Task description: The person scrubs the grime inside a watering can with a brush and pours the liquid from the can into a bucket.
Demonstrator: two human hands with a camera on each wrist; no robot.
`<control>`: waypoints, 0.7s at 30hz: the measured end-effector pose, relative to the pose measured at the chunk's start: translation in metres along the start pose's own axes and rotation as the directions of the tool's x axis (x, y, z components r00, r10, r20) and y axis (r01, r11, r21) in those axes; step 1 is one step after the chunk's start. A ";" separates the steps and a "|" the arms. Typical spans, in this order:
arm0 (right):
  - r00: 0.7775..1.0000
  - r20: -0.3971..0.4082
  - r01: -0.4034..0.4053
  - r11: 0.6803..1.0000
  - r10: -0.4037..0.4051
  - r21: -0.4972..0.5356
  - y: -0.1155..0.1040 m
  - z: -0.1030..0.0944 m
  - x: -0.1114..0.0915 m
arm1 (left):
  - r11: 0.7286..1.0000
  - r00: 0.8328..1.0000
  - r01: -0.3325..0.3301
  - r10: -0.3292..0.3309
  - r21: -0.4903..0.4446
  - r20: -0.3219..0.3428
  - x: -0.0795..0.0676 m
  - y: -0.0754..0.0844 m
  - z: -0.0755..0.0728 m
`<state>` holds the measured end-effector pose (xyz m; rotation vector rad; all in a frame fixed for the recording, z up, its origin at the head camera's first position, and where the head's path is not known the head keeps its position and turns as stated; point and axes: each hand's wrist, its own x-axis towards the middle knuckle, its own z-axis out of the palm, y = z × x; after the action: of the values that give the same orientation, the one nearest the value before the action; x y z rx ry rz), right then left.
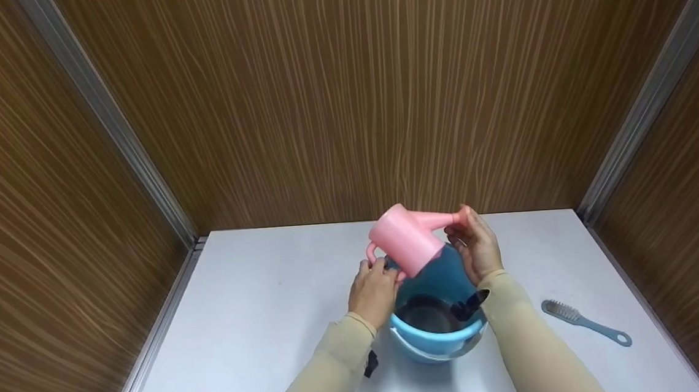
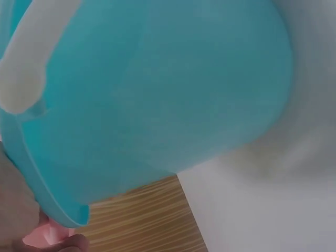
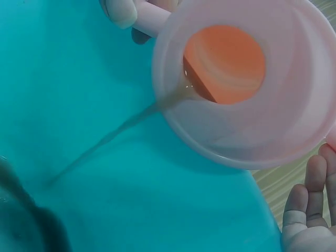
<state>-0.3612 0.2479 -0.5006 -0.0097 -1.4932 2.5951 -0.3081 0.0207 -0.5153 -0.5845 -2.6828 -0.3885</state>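
A pink watering can [image 1: 405, 241] is tipped over a light blue bucket [image 1: 436, 337], its top opening facing down. In the right wrist view, a thin stream of murky water [image 3: 121, 128] runs from the opening down into the bucket. My left hand [image 1: 373, 293] grips the can's curved handle at the left. At the far end of the spout, my right hand [image 1: 481, 251] holds the spout head [image 1: 463, 216] with its fingertips, the lower fingers loosely bent. Dark liquid [image 1: 425, 313] covers the bucket's bottom.
On the white table [image 1: 241, 320], a blue-grey brush [image 1: 586, 322] lies to the right, bristles up. The bucket's white handle [image 1: 416, 352] hangs down in front. Wood-patterned panels [image 1: 342, 98] close off the back and both sides.
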 end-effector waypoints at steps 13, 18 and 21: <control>1.000 -0.001 -0.025 0.999 0.025 0.037 0.002 0.001 -0.001 | 0.994 0.995 0.098 -0.097 -0.048 0.031 0.003 0.012 0.001; 1.000 -0.008 -0.022 0.999 0.022 0.045 0.000 0.001 0.002 | 0.999 0.998 0.047 -0.047 -0.007 -0.039 0.003 0.011 0.005; 1.000 -0.010 -0.018 0.999 0.018 0.039 -0.001 0.001 0.003 | 0.999 0.998 0.031 -0.030 0.011 -0.057 0.003 0.011 0.007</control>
<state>-0.3639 0.2482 -0.4988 -0.0320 -1.4458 2.6333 -0.3078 0.0338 -0.5180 -0.5216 -2.6402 -0.3917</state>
